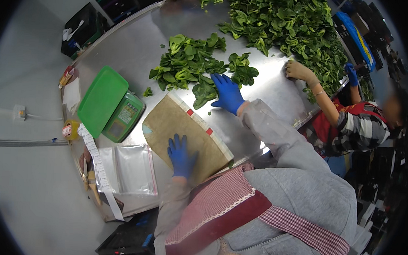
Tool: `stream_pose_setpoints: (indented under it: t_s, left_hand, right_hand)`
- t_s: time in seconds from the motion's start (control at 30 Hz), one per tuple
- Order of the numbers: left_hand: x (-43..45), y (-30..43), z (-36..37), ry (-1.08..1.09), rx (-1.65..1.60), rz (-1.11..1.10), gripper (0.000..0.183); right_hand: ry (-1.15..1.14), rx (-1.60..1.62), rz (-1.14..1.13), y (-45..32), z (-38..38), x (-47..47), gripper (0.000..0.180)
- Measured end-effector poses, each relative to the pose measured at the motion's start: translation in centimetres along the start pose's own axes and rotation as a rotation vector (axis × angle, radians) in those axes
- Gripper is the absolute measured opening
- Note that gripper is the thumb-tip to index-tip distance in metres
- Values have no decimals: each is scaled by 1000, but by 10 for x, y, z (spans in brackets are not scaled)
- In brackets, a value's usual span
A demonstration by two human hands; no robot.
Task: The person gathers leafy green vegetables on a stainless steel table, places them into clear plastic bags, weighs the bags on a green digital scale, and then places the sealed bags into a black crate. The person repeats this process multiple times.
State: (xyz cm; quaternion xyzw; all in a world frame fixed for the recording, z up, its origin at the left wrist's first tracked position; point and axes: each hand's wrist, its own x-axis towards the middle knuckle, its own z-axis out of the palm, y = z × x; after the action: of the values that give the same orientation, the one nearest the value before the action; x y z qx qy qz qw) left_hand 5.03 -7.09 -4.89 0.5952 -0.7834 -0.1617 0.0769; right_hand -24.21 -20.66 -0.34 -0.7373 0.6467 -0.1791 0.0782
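My left hand [181, 157], in a blue glove, lies palm down with fingers spread on a tan cloth [193, 137] with a checked border. My right hand [227, 93], also gloved in blue, reaches over the steel table beside a loose heap of leafy greens [188, 59]. Its fingertips meet the leaves, and a small bunch of greens [204, 92] sits between its thumb and fingers without a visible grip. Just beyond that hand is another small bunch [242, 69]. Left of the cloth stands a green digital scale [123, 118] with a green tray [103, 99].
Clear plastic bags [134, 170], a label strip [96, 165], a tape roll [71, 130] and a brush [93, 184] lie along the left table edge [72, 158]. A large pile of greens [282, 20] covers the far right. A co-worker's gloved hand [300, 71] is beside it.
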Motion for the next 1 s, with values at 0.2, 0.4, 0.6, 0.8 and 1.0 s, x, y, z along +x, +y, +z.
stream_pose_setpoints:
  t_s: [0.2, 0.4, 0.6, 0.8, 1.0]
  left_hand:
    - [14, -2, -1, -38, -7, -19, 83]
    - [13, 7, -3, -27, 24, -48, 83]
    - [17, 9, -13, -34, -13, 69, 76]
    - [6, 6, -16, 36, -151, 52, 57]
    - [18, -23, -32, -141, -376, 122, 40]
  right_hand:
    - [-143, 66, -7, 11, 34, 30, 83]
    - [75, 728, 395, -10, -4, 20, 60]
    - [-435, 729, 171, -63, -8, -16, 97]
    - [-11, -30, 172, 32, -30, 31, 113]
    - [0, 191, 478, 106, -25, 26, 90]
